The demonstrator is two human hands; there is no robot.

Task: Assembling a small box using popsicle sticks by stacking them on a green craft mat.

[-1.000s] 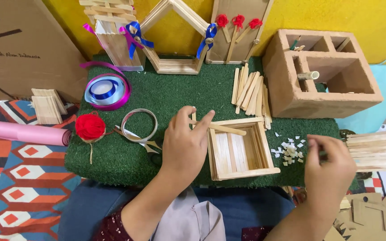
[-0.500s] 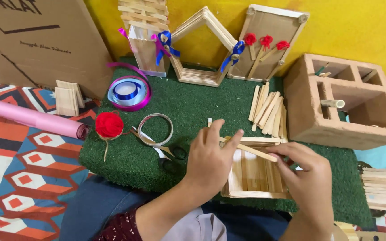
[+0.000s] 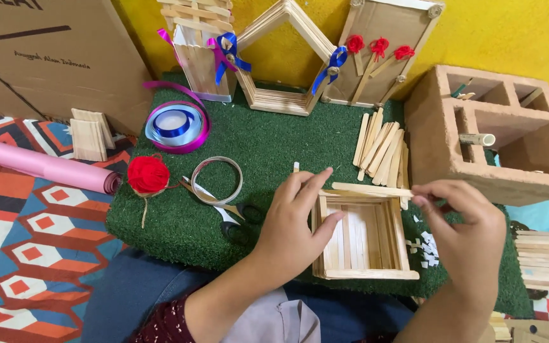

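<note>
Square wooden craft-stick box (image 3: 363,241) sat near front edge of green turf mat (image 3: 268,152), walls several layers up. Left hand (image 3: 297,219) braced box, fingers loose; right hand (image 3: 462,232) pinched flat wooden stick (image 3: 371,189) across far rim. Spare sticks (image 3: 382,149) remained unused.

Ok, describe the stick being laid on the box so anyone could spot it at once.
Start at the green turf mat. Near its front edge sits a square open box of pale sticks, steadied by the left hand. The stick lies flat across the box's far rim, its right end pinched by the right hand, apart from the loose pile behind.
</note>
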